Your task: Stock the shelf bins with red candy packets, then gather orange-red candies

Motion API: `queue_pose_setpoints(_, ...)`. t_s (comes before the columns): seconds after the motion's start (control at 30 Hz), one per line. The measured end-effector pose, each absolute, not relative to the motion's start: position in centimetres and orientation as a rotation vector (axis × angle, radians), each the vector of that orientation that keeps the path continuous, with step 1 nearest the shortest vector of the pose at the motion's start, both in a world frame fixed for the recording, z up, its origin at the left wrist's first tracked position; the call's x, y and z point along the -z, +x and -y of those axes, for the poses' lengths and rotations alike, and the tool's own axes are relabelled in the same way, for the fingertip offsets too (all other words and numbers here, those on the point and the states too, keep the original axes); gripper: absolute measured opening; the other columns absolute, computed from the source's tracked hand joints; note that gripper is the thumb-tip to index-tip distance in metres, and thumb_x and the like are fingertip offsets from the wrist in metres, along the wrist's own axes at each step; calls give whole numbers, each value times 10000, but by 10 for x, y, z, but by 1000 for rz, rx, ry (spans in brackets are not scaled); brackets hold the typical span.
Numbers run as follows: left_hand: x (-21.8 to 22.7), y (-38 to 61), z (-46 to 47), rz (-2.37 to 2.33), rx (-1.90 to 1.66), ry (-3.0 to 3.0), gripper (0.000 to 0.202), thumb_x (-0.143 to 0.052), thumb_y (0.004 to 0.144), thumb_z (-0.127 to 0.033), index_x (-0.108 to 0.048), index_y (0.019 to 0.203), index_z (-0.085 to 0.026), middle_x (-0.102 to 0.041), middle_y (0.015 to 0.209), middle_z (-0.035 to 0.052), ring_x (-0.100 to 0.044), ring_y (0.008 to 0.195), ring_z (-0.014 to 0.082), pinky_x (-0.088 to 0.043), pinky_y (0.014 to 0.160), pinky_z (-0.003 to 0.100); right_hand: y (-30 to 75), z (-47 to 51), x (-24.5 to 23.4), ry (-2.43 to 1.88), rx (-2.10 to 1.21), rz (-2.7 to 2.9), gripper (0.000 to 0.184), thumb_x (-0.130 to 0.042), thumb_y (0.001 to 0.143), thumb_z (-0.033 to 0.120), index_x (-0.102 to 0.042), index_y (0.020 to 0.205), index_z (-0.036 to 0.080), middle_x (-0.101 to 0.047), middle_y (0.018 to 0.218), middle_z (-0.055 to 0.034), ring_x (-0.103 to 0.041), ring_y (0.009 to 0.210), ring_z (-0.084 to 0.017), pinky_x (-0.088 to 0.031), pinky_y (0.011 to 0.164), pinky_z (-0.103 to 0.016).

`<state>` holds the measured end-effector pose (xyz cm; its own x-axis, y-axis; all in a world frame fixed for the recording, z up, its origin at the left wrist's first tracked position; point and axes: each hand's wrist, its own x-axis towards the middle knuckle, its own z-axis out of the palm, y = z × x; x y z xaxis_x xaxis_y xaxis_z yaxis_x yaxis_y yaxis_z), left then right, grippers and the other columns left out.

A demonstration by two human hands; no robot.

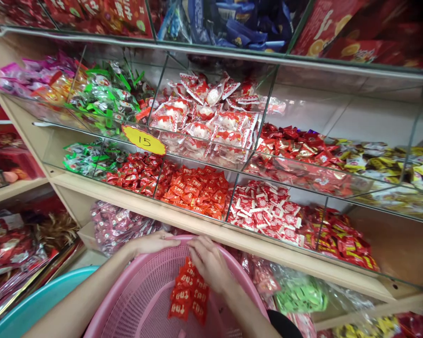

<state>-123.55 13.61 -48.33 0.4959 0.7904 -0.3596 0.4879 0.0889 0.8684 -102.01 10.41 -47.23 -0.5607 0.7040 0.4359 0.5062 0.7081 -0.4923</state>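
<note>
A pink plastic basket (141, 300) sits low in front of me, its far rim against the shelf edge. My left hand (151, 242) grips that far rim with curled fingers. My right hand (207, 263) reaches into the basket, fingers bent down onto a bunch of red-orange candy packets (188, 295) that hangs down the basket's inner wall. Whether the fingers pinch the packets or only press on them is unclear.
Glass-fronted shelf bins (232, 188) hold wrapped candies: red-orange packets (193, 190), red-and-white ones (264, 209), green ones (102, 98). A yellow price tag reading 15 (144, 140) hangs on the glass. A teal tub (38, 300) lies at lower left. Bagged sweets fill the space under the shelf.
</note>
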Motion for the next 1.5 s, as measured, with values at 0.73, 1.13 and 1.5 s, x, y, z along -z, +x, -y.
queue_pose_setpoints(0.73, 485, -1237, -137, -1185, -283, 1656, 489, -450, 738, -598, -652, 774, -154, -616, 710, 2, -506, 656, 134, -356, 599, 219, -1035, -146, 415, -1199, 274, 2271, 356, -361, 878, 402, -578, 979, 138, -597, 977, -104, -462, 945, -221, -333, 822, -361)
queue_pose_setpoints(1.13, 484, -1237, -138, -1147, -261, 1600, 503, -464, 732, -597, -659, 931, -179, -661, 894, 28, -560, 783, 173, -392, 689, 233, -1015, -101, 389, -747, -202, 1995, 355, -446, 845, 194, -456, 1198, 230, -514, 1164, -76, -446, 1090, -194, -360, 926, -393)
queue_pose_setpoints(1.5, 489, -1236, -138, -1194, -300, 1598, 503, -481, 713, -598, -661, 885, -161, -645, 809, 17, -540, 747, 169, -387, 667, 242, -1020, -96, 465, -833, -1093, 1682, 175, -489, 816, 246, -602, 940, 197, -594, 963, -50, -572, 868, -146, -473, 769, -276)
